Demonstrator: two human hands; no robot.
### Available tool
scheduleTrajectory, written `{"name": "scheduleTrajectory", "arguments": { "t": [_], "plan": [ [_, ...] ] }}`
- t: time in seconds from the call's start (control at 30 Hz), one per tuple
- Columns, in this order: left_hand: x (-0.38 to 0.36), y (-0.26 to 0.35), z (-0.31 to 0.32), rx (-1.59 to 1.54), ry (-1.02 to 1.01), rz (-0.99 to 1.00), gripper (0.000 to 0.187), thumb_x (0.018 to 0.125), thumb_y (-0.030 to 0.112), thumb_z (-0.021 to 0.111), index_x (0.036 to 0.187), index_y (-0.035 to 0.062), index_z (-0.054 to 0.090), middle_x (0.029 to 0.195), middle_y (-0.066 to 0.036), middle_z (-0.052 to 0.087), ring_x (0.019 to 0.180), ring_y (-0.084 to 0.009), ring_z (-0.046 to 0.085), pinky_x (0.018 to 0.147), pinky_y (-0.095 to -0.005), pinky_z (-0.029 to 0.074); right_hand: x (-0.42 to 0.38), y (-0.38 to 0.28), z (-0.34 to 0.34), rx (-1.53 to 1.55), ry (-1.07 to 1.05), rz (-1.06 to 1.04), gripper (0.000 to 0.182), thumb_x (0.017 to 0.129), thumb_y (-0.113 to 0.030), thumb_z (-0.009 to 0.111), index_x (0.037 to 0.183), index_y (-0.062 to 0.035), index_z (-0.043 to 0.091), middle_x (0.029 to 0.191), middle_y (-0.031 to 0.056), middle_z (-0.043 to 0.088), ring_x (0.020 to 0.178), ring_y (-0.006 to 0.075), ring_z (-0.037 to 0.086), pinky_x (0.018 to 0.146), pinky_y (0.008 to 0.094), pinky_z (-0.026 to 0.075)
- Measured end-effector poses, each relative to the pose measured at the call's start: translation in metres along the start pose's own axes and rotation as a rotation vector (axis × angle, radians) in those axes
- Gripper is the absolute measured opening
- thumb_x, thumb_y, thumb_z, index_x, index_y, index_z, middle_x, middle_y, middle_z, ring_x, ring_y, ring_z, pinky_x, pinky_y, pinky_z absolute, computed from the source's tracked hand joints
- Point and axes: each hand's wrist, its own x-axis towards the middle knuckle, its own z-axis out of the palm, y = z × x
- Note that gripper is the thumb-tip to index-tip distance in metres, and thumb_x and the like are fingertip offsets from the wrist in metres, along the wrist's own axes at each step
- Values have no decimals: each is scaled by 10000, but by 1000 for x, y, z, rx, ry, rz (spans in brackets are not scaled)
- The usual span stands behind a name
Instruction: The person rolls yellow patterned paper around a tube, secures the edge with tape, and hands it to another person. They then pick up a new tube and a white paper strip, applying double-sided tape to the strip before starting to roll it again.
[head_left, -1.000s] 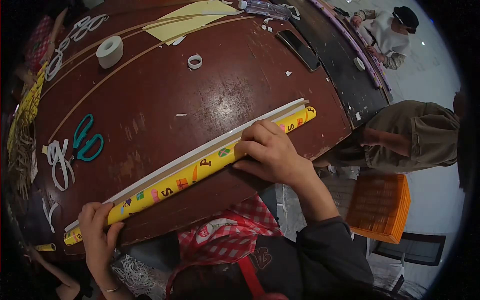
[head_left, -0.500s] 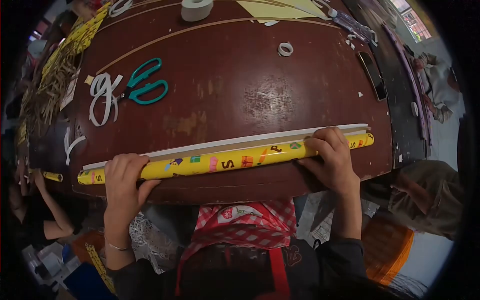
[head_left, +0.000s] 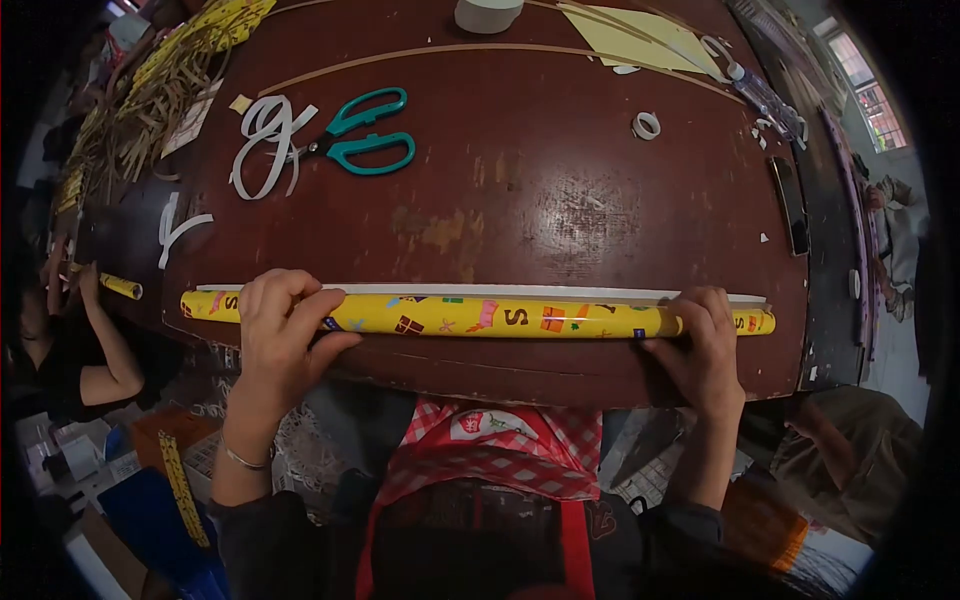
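Observation:
A long roll of yellow printed paper point(head_left: 460, 316), patterned with letters and gift boxes, lies along the near edge of the table. My left hand point(head_left: 275, 330) is closed round it near its left end, with the fingers over the top and the thumb on the near side. Close to the right end, my right hand point(head_left: 705, 340) grips it the same way. Along the roll's far side shows a white strip point(head_left: 480, 291), partly hidden by the roll and my fingers.
Beyond the roll are teal-handled scissors point(head_left: 372, 150), curled white strips point(head_left: 268, 140), a small tape roll point(head_left: 646, 125) and a phone point(head_left: 789, 205). A large white roll point(head_left: 488, 14) stands farther back. At the far left, another person's hand point(head_left: 88, 280) is near a short yellow roll point(head_left: 121, 287).
The paper roll has turned under my hands; its printed pattern has shifted. Less of the white strip shows, and the brown band beside it is out of sight. The camera view has also shifted.

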Motion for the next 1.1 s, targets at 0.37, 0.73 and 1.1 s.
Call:
{"name": "scheduleTrajectory", "arguments": {
  "t": [0.37,0.73,1.1],
  "plan": [
    [-4,10,-2,-14,9,-38,492,594,236,845,1033,102,667,1005,-34,595,970,-240,585,831,-398,401,-3,-2,-15,-21,-91,-39,414,656,-131,812,1010,-23,626,949,135,572,875,349,524,783,451,423],
    [9,-12,2,-81,-84,-10,358,789,291,747,1086,110,660,1014,-43,570,1040,-252,539,908,-413,364,4,-11,-7,-42,-53,-75,393,752,-186,773,1042,3,586,913,161,518,841,378,480,745,488,403],
    [28,-25,5,-90,-108,56,469,779,372,745,1152,98,667,1035,-60,563,1000,-258,536,878,-402,379,23,3,-8,-105,-163,-60,452,725,-123,788,1126,10,626,918,154,522,851,344,497,727,455,428]
  ]
}}
